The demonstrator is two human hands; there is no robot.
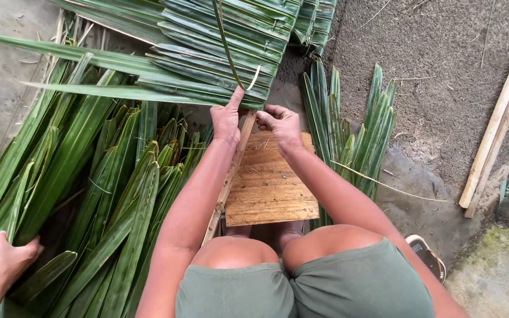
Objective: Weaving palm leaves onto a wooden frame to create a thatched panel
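My left hand (226, 119) presses its thumb against the lower edge of a panel of folded green palm leaves (219, 56) and pinches a thin green strip (226, 44) that rises from it. Close to the right, my right hand (279, 123) has its fingers curled at the same leaf edge, beside the top of a thin wooden stick (231, 174). Whether it grips a sliver there I cannot tell. The stick runs down along the left side of a brown wooden board (269, 182) lying in front of my knees.
Loose long palm leaves (89, 194) lie piled at the left, where another person's hand (10, 259) rests on them. More leaves (354, 135) fan out right of the board. A pale wooden pole (499, 121) leans at the right over rough ground. A sandal (425, 253) lies by my right knee.
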